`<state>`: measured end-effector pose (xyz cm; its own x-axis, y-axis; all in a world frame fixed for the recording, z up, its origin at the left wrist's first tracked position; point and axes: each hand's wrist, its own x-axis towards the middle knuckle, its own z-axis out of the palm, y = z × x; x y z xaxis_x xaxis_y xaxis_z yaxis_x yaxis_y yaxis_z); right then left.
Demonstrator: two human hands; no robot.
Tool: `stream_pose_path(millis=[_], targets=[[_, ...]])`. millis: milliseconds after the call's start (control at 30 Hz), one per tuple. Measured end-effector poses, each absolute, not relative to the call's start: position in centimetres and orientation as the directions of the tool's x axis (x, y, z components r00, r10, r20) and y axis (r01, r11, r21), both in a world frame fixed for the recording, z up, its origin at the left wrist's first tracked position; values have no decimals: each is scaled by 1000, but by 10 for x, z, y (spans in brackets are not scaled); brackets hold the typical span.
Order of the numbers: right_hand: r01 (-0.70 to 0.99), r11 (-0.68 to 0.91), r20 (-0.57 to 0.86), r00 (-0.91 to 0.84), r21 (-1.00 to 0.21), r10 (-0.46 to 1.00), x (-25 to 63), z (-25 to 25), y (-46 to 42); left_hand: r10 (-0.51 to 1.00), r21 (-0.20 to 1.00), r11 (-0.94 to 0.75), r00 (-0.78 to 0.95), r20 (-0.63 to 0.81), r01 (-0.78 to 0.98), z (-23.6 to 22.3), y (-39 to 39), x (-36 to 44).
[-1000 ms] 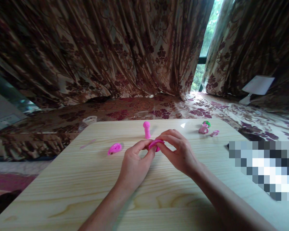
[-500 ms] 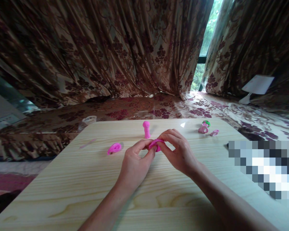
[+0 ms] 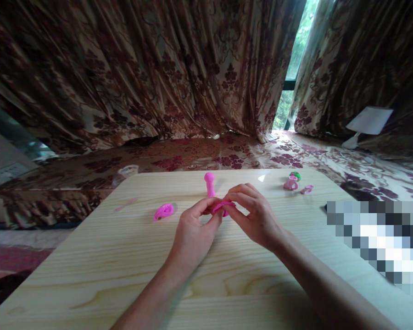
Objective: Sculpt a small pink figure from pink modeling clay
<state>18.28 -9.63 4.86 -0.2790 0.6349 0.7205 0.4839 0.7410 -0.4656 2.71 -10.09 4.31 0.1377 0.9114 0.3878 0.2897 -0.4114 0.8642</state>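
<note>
My left hand (image 3: pixel 197 224) and my right hand (image 3: pixel 256 215) meet over the middle of the table, both closed by thumb and fingers on one flattened piece of bright pink modelling clay (image 3: pixel 223 208). The fingertips cover part of it. Just beyond my hands a pink clay figure (image 3: pixel 209 184) stands upright, a rounded head on a narrow column. Left of my left hand lies a pink lump (image 3: pixel 164 211), loosely shaped, apparently in a wrapper.
The pale wood-grain table (image 3: pixel 124 256) has a thin translucent stick (image 3: pixel 125 205) at left. Pale pink pieces (image 3: pixel 291 184) and a green-and-pink bit (image 3: pixel 295 175) lie at the far right. A pixelated area (image 3: pixel 382 243) covers the right edge. A white lamp (image 3: pixel 370 120) stands behind.
Both hands stay in nearly the same place on the pink clay. The right fingers have shifted slightly and the clay looks a little flatter.
</note>
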Motion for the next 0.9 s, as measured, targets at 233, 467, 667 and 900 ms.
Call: stream_pose_path(millis=[233,467,667,900], targets=[[462,699,708,-191,-546,679,183,48,-97,962,957,-274,54,269,98,44,-98,27],[488,680,685,-206,-547,699,183,45,-96,942,935,-333,92,323,122,42,-99,26],[492,701,703,-224,-516,675,182,47,-98,902,882,-430,128,411,194,42,-99,24],[493,708,707,-235,-505,667,182,48,-98,924,906,-376,154,350,195,38,-99,23]])
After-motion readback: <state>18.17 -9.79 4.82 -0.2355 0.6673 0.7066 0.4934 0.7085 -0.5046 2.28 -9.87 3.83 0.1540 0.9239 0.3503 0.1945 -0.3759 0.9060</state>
